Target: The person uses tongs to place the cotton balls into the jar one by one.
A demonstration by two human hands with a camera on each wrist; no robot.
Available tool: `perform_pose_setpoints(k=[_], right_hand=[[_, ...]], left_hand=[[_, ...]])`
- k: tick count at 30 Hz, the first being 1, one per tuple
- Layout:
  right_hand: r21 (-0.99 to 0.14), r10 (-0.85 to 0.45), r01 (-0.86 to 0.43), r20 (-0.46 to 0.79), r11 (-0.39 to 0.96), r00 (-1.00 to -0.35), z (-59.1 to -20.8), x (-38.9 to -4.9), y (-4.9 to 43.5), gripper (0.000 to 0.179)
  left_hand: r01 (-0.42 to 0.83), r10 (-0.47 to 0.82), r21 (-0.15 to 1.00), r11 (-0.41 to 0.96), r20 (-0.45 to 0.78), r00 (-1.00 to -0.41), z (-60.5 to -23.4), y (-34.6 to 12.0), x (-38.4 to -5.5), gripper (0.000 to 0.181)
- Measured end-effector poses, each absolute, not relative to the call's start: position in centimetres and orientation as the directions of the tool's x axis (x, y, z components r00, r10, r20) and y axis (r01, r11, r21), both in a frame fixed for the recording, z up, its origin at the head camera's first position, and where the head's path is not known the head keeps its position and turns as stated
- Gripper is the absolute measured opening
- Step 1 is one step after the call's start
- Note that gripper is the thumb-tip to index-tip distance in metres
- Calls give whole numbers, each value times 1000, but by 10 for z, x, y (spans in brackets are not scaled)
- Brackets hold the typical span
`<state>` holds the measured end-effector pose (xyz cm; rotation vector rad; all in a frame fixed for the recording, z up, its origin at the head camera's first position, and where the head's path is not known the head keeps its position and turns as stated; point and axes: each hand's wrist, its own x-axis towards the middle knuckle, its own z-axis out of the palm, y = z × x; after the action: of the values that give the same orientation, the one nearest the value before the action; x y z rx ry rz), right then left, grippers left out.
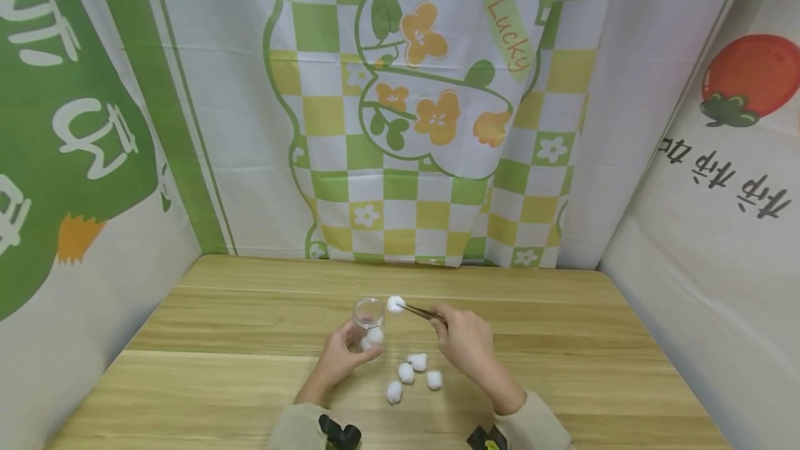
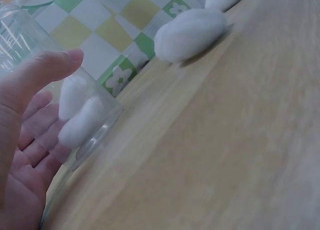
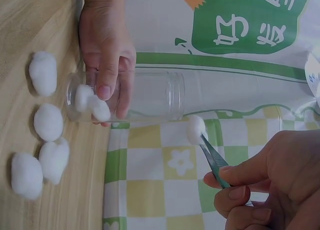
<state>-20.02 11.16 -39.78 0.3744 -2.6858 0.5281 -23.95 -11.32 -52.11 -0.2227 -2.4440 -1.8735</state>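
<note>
My left hand [image 1: 339,360] grips a clear jar [image 1: 369,314] low down, its thumb and fingers around the wall; the jar stands upright on the table. White cotton balls [image 3: 92,102] lie at the jar's bottom. My right hand [image 1: 465,340] pinches metal tweezers [image 3: 216,165], whose tips hold one cotton ball [image 3: 196,130]. In the right wrist view that ball is level with the jar's mouth and just beside it. Several loose cotton balls [image 1: 406,373] rest on the table between the two hands; one of them [image 2: 190,35] shows large in the left wrist view.
The wooden table [image 1: 550,339] reaches back to a hanging checkered cloth [image 1: 400,193]. Printed cloth walls [image 1: 700,228] close in the left and right sides. Beige sleeves with black wrist mounts [image 1: 340,432] show at the front.
</note>
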Motion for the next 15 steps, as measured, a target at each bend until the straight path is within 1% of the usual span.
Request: perform_pose_setpoints(k=[8, 15], right_hand=[[-301, -220, -347, 385, 888, -896, -396, -201, 105, 9], [-279, -238, -377, 427, 883, -872, -396, -199, 99, 8]], left_hand=[[142, 69, 959, 245, 129, -989, -521, -113, -239, 60], [140, 64, 957, 255, 128, -990, -520, -112, -239, 56]])
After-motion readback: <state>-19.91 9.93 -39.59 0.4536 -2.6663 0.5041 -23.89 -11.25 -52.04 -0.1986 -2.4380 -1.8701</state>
